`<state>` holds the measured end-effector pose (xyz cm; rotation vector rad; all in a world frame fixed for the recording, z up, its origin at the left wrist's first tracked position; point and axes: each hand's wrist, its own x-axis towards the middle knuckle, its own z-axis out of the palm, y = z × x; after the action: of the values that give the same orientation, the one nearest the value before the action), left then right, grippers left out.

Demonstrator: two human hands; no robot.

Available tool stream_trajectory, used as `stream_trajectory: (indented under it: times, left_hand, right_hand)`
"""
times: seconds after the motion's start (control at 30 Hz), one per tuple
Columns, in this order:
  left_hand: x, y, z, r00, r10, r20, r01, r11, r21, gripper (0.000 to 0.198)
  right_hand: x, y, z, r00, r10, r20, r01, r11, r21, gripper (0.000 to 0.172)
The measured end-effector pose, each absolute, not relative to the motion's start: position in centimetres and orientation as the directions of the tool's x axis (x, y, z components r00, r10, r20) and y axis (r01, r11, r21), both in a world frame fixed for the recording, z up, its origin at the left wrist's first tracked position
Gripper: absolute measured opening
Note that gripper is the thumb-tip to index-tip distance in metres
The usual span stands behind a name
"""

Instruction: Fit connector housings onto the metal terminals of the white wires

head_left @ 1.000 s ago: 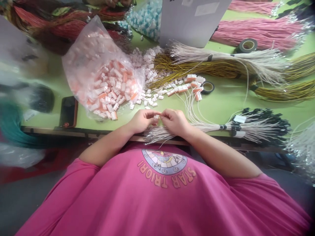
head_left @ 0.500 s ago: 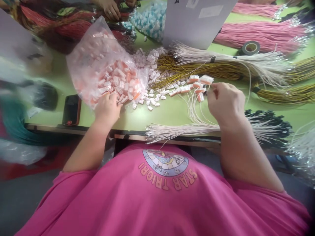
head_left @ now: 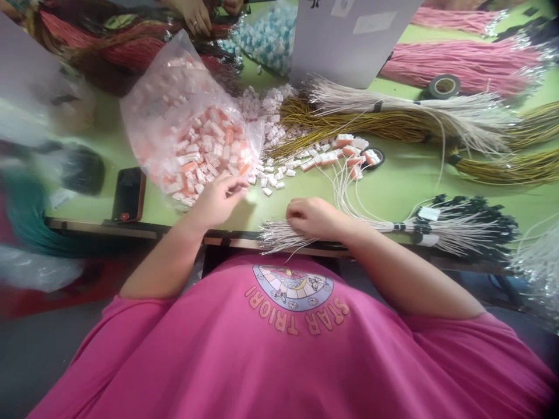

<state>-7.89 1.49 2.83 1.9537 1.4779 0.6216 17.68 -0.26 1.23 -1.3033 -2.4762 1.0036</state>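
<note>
My left hand [head_left: 222, 199] is at the near edge of a clear plastic bag [head_left: 146, 116] full of white and orange connectors [head_left: 212, 142]. Thumb and fingers are pinched together; whatever lies between them is too small to make out. My right hand [head_left: 315, 217] is curled over the loose ends of a white wire bundle [head_left: 279, 234] along the table's front edge. Its fingertips are hidden, so what they grip does not show. Several wires from this bundle run up to connectors [head_left: 344, 152] fitted on their ends, beside a black tape roll [head_left: 376, 158].
Small white connectors [head_left: 273, 179] lie scattered by the bag. Behind are yellow-black wires [head_left: 362, 123], another white wire bundle [head_left: 345, 96], pink wires [head_left: 454, 64] and a grey box [head_left: 336, 46]. A phone [head_left: 129, 195] lies left. Another person's hand [head_left: 196, 17] is at the far side.
My right hand has moved left and nearer, from the fitted connectors to the bundle's loose ends. My left hand has come out of the bag's mouth towards the right.
</note>
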Motion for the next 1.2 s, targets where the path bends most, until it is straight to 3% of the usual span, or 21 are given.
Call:
stream_trajectory:
  times: [0.07, 0.13, 0.27, 0.4, 0.63, 0.83, 1.0, 1.2]
  left_hand:
    - [-6.1, 1.4, 2.4, 0.347, 0.929, -0.132, 0.488, -0.059, 0.871, 0.021]
    - [-4.4, 1.5, 1.7, 0.433, 0.869, -0.239, 0.304, 0.109, 0.946, 0.024]
    - [-2.3, 1.6, 0.8, 0.496, 0.800, -0.338, 0.101, 0.333, 0.937, 0.029]
    - [-1.6, 1.4, 0.4, 0.495, 0.779, -0.384, 0.050, 0.416, 0.908, 0.030]
    - [-1.7, 1.4, -0.4, 0.456, 0.807, -0.375, 0.068, 0.389, 0.919, 0.028]
    - [-1.5, 1.0, -0.3, 0.406, 0.839, -0.363, 0.229, 0.291, 0.929, 0.029]
    - [-1.5, 0.9, -0.9, 0.479, 0.828, -0.290, 0.235, 0.197, 0.952, 0.037]
    - [-1.5, 0.7, -1.5, 0.451, 0.853, -0.264, 0.329, 0.116, 0.937, 0.033]
  right_hand:
    - [18.3, 0.2, 1.4, -0.555, 0.810, -0.189, 0.626, 0.257, -0.737, 0.010]
    - [18.5, 0.4, 1.5, -0.532, 0.814, -0.232, 0.565, 0.137, -0.813, 0.007]
    - [18.2, -0.1, 1.4, -0.483, 0.855, -0.188, 0.492, 0.087, -0.866, 0.015]
    - [17.6, -0.7, 0.8, -0.335, 0.941, -0.041, 0.559, 0.164, -0.813, 0.021]
    - [17.3, -1.0, -0.5, -0.364, 0.927, 0.093, 0.718, 0.343, -0.606, 0.025]
    - [16.9, -1.5, -0.9, -0.404, 0.908, 0.113, 0.798, 0.410, -0.441, 0.032]
    - [16.6, -1.4, -1.3, -0.416, 0.907, 0.062, 0.795, 0.396, -0.460, 0.030]
    - [16.3, -1.2, -1.1, -0.403, 0.915, -0.002, 0.772, 0.339, -0.537, 0.027]
